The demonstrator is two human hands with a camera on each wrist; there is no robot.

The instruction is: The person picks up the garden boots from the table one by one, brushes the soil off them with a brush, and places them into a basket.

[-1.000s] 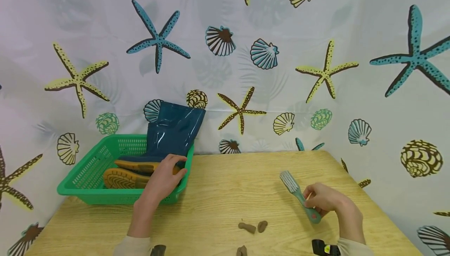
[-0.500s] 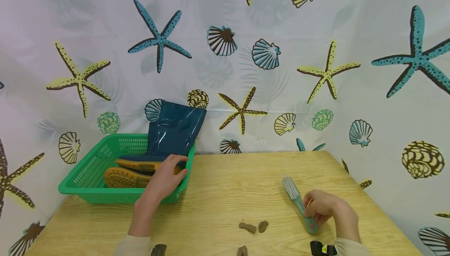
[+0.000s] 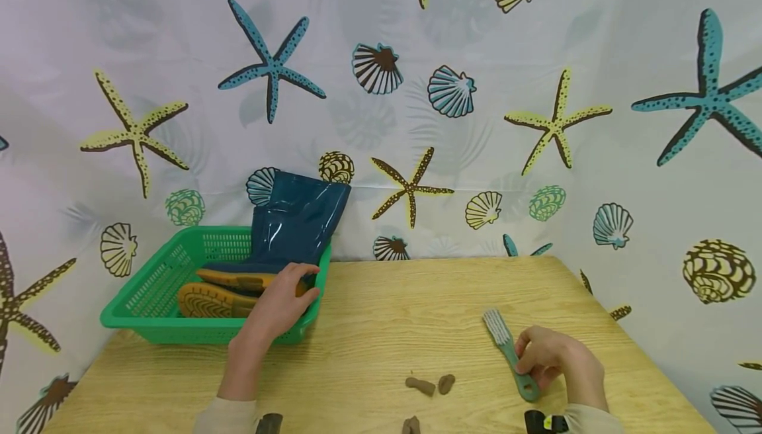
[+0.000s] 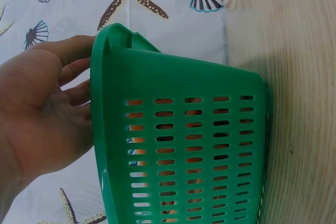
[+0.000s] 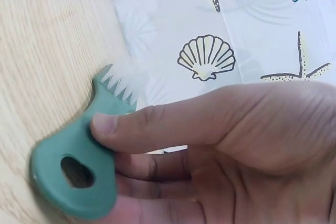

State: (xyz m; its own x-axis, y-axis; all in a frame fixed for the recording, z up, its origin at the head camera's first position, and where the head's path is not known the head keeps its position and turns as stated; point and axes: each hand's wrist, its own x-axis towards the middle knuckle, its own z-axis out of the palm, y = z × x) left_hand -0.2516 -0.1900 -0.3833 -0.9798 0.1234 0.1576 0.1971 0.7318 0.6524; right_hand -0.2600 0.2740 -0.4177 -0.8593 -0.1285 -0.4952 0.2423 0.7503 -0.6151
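Note:
On the right of the table, my right hand (image 3: 548, 354) pinches the handle of a grey-green scrub brush (image 3: 508, 354) with pale bristles. In the right wrist view the thumb lies on the brush handle (image 5: 79, 187), which has a heart-shaped hole. The brush is close to the tabletop; whether it touches is unclear. My left hand (image 3: 276, 305) is over the right end of a green basket (image 3: 172, 330), fingers loosely bent and thumb apart. Rubber boots with orange soles (image 3: 214, 300) and a dark blue shaft (image 3: 300, 219) lie in the basket. The rim hides the left fingertips in the left wrist view.
Brown lumps (image 3: 420, 385) lie on the wooden table (image 3: 369, 328) between the hands, with another lump (image 3: 411, 425) at the near edge. A white cloth (image 3: 417, 123) with starfish and shell prints hangs behind and beside the table.
My right hand has moved down and slightly towards me with the brush, lowering it to the tabletop. My left hand stays at the basket. The view has shifted slightly.

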